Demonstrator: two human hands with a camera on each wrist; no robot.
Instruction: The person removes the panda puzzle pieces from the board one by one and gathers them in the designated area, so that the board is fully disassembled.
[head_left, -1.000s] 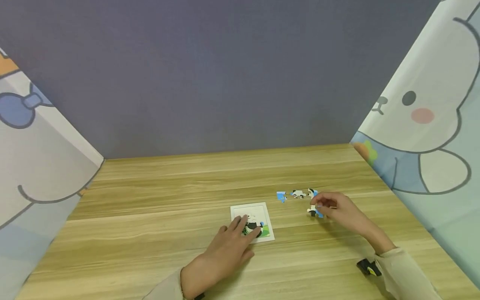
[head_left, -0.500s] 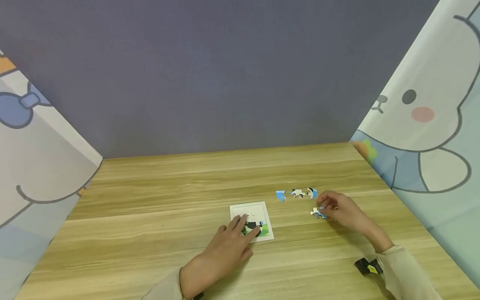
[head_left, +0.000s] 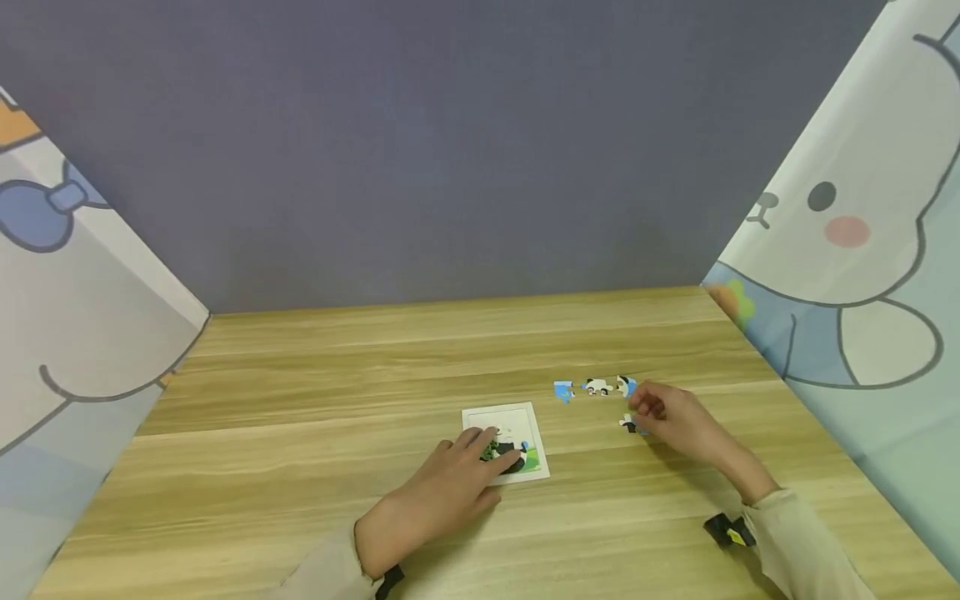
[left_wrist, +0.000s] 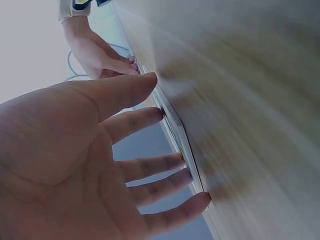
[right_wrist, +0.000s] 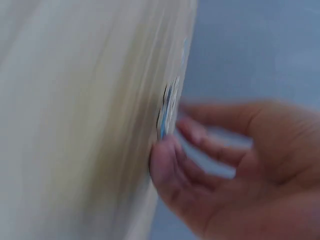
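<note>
My left hand [head_left: 446,487] rests with spread fingers on a white-bordered puzzle tray [head_left: 532,421] in the head view. Fitted panda and green pieces [head_left: 513,458] show beside its fingertips; the palm side and straight fingers face the left wrist view. To the right, my right hand [head_left: 678,421] pinches a small jigsaw piece [head_left: 627,423], black, white and blue, between thumb and fingers, low over the table. Part of that piece is hidden by the fingertips. The right wrist view is blurred, showing the thumb [right_wrist: 164,162] against a thin bluish edge.
Beyond the right hand lie several loose jigsaw pieces in a row: a blue one [head_left: 563,391], a panda-face one [head_left: 597,387] and a white-and-blue one [head_left: 626,386]. The wood-grain table [head_left: 337,375] meets a grey panel [head_left: 450,167] at the back. Cartoon-printed sheets flank both sides.
The jigsaw piece has turned and shifted slightly in my right fingertips, which stay in nearly the same place. My left hand stays on the tray.
</note>
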